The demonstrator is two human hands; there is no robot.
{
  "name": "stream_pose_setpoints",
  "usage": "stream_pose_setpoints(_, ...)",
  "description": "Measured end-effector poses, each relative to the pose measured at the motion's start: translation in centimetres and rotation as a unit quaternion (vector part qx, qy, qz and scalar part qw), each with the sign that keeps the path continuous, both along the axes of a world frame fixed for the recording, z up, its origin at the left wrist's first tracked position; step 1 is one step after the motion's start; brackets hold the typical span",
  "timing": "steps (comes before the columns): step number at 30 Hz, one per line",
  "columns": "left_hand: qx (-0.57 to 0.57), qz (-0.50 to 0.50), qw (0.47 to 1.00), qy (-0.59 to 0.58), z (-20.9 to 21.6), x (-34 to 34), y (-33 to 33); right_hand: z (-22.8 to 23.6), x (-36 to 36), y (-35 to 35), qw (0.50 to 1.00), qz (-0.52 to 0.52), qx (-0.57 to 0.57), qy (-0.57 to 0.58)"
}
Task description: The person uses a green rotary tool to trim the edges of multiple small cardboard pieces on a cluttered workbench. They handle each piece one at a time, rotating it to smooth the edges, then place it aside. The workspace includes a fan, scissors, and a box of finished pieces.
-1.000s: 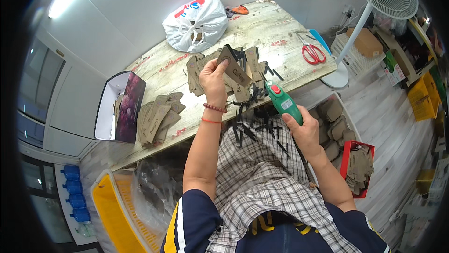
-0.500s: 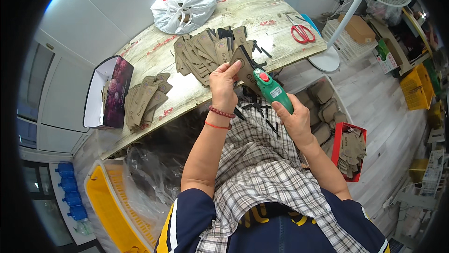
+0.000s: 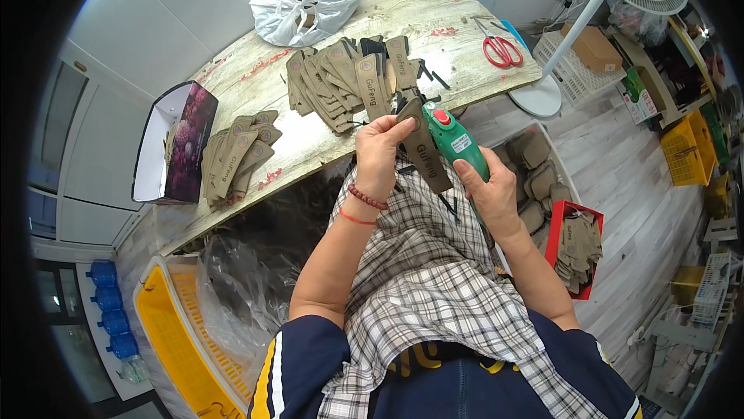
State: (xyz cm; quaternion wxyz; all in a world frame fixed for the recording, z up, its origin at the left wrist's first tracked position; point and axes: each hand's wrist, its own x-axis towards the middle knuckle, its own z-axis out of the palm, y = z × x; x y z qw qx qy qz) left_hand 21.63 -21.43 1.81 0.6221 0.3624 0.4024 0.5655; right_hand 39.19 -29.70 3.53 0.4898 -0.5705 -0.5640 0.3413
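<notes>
My left hand (image 3: 380, 152) pinches the upper end of a brown fabric strap piece (image 3: 428, 162) between thumb and fingers. The piece hangs slanting over my plaid apron, printed side up. In my right hand (image 3: 490, 190) is a green handheld power tool (image 3: 453, 139) with a red button, its front end pointing away from me beside the strap piece. I cannot make out its working tip. Beyond my hands, a fanned pile of similar brown strap pieces (image 3: 325, 82) lies on the worn table (image 3: 457, 51). A smaller pile (image 3: 236, 156) sits to its left.
An open floral box (image 3: 186, 140) stands at the table's left end, a tied white plastic bag (image 3: 304, 5) at the back. Red-handled scissors (image 3: 502, 52) lie at right. Below are a red box of brown pieces (image 3: 552, 252), a yellow basket (image 3: 174, 341) and a fan (image 3: 570, 39).
The strap piece has swung into fuller view, hanging down to the right from my left fingers. My left hand and the green tool have shifted slightly toward me.
</notes>
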Motion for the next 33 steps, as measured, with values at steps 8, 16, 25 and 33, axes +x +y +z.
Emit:
stream_pose_setpoints(8,0.027,-0.03,0.995,0.091,1.0,-2.6,1.0,0.3,0.7,-0.3,0.999,0.022,-0.026,-0.026)
stream_pose_setpoints(16,0.084,-0.109,0.959,0.248,2.7,-7.0,2.6,0.0,0.0,0.2,0.998,0.047,-0.027,-0.038)
stream_pose_setpoints(25,0.032,0.074,0.585,0.807,1.8,-31.4,6.9,-2.3,1.8,0.2,0.999,0.015,-0.033,-0.021)
stream_pose_setpoints(33,0.273,0.192,0.57,0.751,-2.7,-11.7,13.2,-1.9,1.3,0.5,0.998,0.009,-0.063,-0.006)
